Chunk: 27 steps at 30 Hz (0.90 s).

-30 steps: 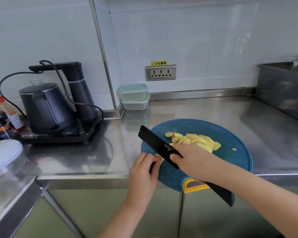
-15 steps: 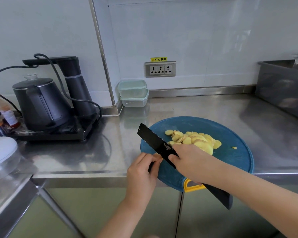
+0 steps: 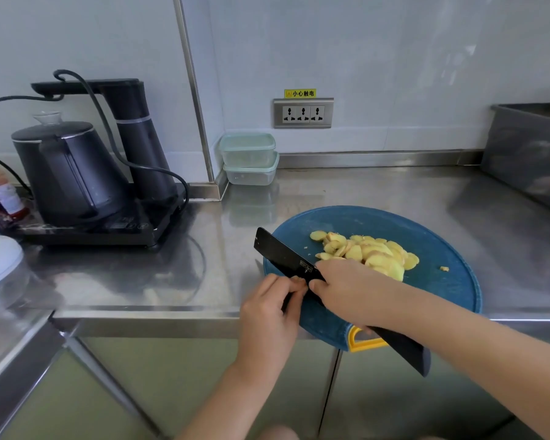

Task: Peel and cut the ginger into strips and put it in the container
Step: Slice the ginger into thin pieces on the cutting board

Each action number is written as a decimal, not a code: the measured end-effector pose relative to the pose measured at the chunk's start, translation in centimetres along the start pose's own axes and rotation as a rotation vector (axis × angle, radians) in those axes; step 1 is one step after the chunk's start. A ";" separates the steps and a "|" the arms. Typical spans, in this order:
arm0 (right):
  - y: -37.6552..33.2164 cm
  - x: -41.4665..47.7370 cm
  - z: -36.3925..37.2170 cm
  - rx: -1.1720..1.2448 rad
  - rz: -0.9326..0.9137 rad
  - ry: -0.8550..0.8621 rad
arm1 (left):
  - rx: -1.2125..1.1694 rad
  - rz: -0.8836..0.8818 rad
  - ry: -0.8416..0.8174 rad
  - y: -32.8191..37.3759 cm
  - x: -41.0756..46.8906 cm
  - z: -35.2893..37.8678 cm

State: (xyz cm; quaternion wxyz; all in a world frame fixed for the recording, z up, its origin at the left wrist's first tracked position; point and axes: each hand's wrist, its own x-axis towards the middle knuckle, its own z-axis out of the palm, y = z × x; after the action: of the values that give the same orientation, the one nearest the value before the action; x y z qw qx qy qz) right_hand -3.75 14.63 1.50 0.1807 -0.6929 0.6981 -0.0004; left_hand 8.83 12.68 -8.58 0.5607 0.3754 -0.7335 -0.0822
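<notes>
At the far left a black kettle (image 3: 67, 166) sits on its base, out of the work's way. Against the back wall the containers (image 3: 250, 160) stand stacked, well apart from the board, so I judge nothing has gone in yet. Nearer, the left hand (image 3: 267, 319) curls thumb and fingertips in a pinch on the lower edge of the knife (image 3: 283, 254), probably to wipe off a stuck bit, though what lies between the fingers is too small to tell. The right hand (image 3: 350, 290) is wrapped tight round the knife at mid-length, holding it slanted across the board's near-left edge where the left can reach it. The ginger slices (image 3: 372, 254) lie heaped on the blue cutting board (image 3: 442, 242), peeled and sliced but not yet strips. Count: one kettle, two containers, one knife, one board, one heap too overlapped to count, and one stray crumb (image 3: 444, 268) to its right.
</notes>
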 end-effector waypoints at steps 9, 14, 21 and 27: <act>-0.4 1.8 -0.2 0.059 0.022 -0.008 | 0.014 -0.031 -0.018 0.0 0.0 0.0; 0.5 1.1 -0.4 0.264 0.106 -0.089 | 0.048 -0.021 0.002 0.2 -0.1 -0.3; 3.4 -1.0 -1.5 0.350 0.132 0.002 | 0.018 -0.035 0.002 0.2 -0.6 -0.2; 4.5 -2.0 -2.5 0.374 0.069 -0.006 | 0.027 -0.060 -0.039 0.2 -0.4 -0.4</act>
State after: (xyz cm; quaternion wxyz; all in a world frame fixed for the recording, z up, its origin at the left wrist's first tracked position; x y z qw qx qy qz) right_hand -8.80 16.14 3.21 0.3083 -0.6228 0.7087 -0.1218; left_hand 9.07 13.19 -8.61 0.5385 0.4029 -0.7338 -0.0964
